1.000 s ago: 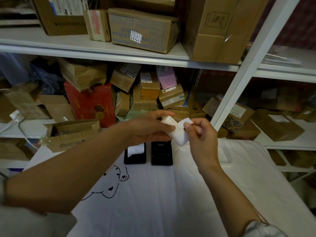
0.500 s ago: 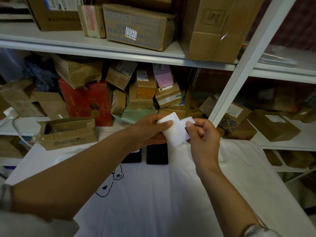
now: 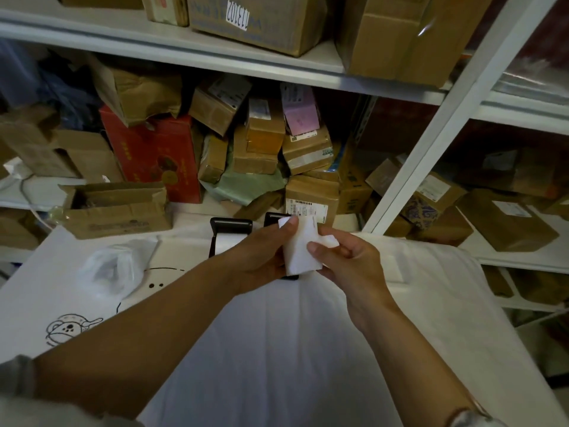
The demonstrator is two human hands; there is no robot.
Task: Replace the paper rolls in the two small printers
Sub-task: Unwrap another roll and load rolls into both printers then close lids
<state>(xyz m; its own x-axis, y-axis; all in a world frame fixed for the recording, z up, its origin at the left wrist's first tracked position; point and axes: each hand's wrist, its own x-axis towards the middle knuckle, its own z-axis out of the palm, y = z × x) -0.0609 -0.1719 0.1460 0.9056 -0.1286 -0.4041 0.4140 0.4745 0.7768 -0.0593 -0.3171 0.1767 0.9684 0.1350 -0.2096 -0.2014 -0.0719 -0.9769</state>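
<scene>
We hold the paper roll (image 3: pixel 300 251) above the counter (image 3: pixel 277 349), just over the right printer (image 3: pixel 277 217). Our left hand (image 3: pixel 261 257) grips its side, and the fingers (image 3: pixel 317 249) of our right hand (image 3: pixel 348 266) pinch the loose end. If we pull too hard, the strip may tear or unwind. The left printer (image 3: pixel 230 234) stands open with paper inside, so we could knock its lid.
</scene>
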